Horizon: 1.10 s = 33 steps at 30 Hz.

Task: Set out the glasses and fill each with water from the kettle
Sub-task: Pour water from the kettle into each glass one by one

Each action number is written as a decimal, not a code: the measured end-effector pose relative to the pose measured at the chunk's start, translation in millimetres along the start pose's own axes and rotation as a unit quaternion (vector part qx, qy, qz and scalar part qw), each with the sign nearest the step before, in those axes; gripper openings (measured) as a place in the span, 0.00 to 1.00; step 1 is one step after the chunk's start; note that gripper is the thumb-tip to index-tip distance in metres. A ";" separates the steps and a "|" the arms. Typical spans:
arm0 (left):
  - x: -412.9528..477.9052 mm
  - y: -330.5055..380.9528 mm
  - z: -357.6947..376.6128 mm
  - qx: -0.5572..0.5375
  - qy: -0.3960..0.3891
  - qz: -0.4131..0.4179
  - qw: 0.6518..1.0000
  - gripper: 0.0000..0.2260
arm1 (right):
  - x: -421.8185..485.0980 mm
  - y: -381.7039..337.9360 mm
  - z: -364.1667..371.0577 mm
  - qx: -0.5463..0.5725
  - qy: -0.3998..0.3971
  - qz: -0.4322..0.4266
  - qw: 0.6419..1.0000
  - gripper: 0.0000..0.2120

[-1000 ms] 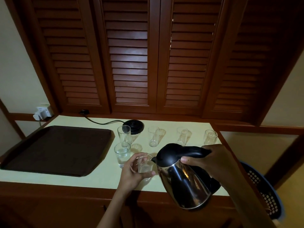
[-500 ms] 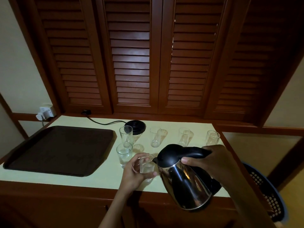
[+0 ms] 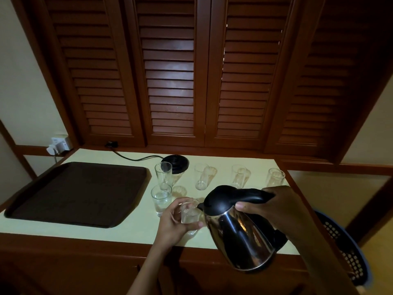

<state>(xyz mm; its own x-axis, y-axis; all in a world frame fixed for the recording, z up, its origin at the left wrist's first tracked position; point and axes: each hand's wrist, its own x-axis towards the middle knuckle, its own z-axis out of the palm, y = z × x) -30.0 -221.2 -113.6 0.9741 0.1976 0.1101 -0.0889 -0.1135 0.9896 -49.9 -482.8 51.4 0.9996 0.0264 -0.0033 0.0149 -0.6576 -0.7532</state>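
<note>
Dark wooden louvred doors [image 3: 170, 71] fill the wall behind a pale yellow desk [image 3: 131, 228] with a brown wooden edge. A large dark brown tray [image 3: 78, 192] lies flat on the left part of the desk, nothing on it. At the right, below the desk edge, a blue perforated basket [image 3: 348, 252] shows partly.

The steel kettle [image 3: 240, 235] with its black lid and handle is held off the desk, tilted toward the left, its spout touching or just over the rim of the held glass [image 3: 189, 213]. The right hand [image 3: 274, 207] has its grip closed around the kettle's black handle. The left hand [image 3: 172, 222] has its grip wrapped around the held glass near the front edge of the desk; whether that glass rests on the desk cannot be told.

The black kettle base [image 3: 175, 165] sits at the back of the desk, its cord [image 3: 131, 157] running left toward the wall.

Just left of the held glass stands a short glass [image 3: 161, 199] with water in it. Behind it stands a tall glass [image 3: 163, 175], and further right along the back stand three more glasses [image 3: 201, 176], [image 3: 238, 175], [image 3: 275, 177], all upright and apart from one another
</note>
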 end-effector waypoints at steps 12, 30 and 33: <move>-0.8 -1.2 1.6 0.007 -0.008 -0.007 1.000 0.30 | 0.3 4.8 2.7 0.008 0.000 0.013 1.000 0.16; 3.8 -4.2 8.0 0.000 0.012 -0.009 1.000 0.29 | -4.8 19.9 7.1 0.108 0.031 0.023 0.993 0.13; 11.3 -6.9 15.5 -0.002 0.030 -0.013 0.999 0.29 | -7.1 25.1 7.1 0.130 0.043 0.033 0.990 0.17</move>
<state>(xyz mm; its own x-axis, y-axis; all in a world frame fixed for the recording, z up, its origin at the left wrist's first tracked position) -15.2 -233.4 -120.7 0.9620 0.2578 0.0902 -0.0654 -0.1033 0.9925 -56.8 -494.1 27.8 0.9967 -0.0810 -0.0101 -0.0448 -0.4391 -0.8973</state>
